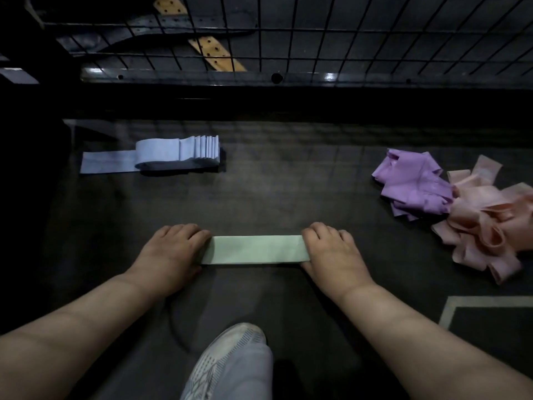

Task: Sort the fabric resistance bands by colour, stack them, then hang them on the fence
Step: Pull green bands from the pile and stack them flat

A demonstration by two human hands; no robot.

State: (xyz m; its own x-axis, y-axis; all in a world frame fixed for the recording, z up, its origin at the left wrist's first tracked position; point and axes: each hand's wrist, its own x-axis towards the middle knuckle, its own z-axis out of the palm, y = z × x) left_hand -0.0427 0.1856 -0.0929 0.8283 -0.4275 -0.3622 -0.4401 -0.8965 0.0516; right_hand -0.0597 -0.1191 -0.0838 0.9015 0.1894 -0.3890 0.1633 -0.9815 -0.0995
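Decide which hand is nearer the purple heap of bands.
Right. The right hand holds the right end of the green band, below-left of the purple heap; the left hand holds its opposite end, farther away.

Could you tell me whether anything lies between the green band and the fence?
Nothing visible does. Bare floor runs from the green band, held by the left hand and right hand, to the fence; the blue stack lies off left, the purple pile and pink pile off right.

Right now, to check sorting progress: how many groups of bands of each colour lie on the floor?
blue stack: 1
green band: 1
purple heap: 1
pink heap: 1
Total: 4
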